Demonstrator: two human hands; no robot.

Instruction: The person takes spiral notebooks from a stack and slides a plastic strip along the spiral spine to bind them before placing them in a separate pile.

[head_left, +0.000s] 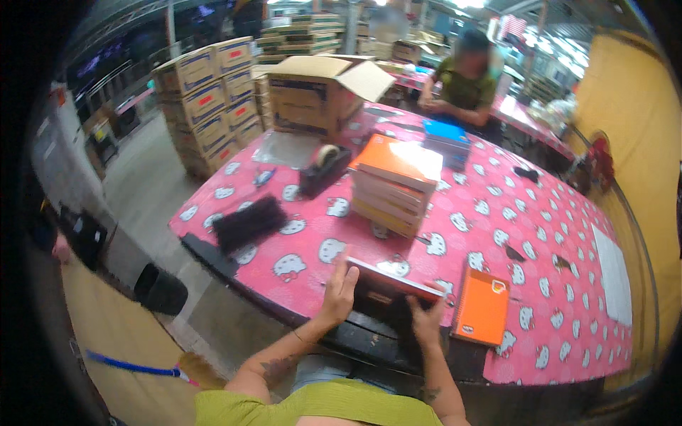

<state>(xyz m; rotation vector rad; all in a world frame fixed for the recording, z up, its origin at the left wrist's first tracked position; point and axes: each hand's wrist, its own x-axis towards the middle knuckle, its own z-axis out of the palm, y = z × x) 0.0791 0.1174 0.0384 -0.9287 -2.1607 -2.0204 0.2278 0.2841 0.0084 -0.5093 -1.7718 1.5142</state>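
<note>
At the table's near edge I hold a dark-faced notebook (380, 290) upright on its long side, with its pale edge up. My left hand (341, 290) grips its left end, and my right hand (426, 319) grips the right end, thumb on the near face. Just right of my right hand lies an orange spiral notebook (483, 307), flat near the front edge. Beyond the held notebook stands a tall stack of orange-topped notebooks (394, 188). The far side of the held notebook is hidden from me.
A black tape dispenser (323, 170), black brush-like block (249, 224) and open carton (309, 96) are on the pink patterned table (455, 248). Blue notebooks (446, 142) are stacked farther back. A white sheet (612, 273) lies far right. Another person (463, 89) works across the table.
</note>
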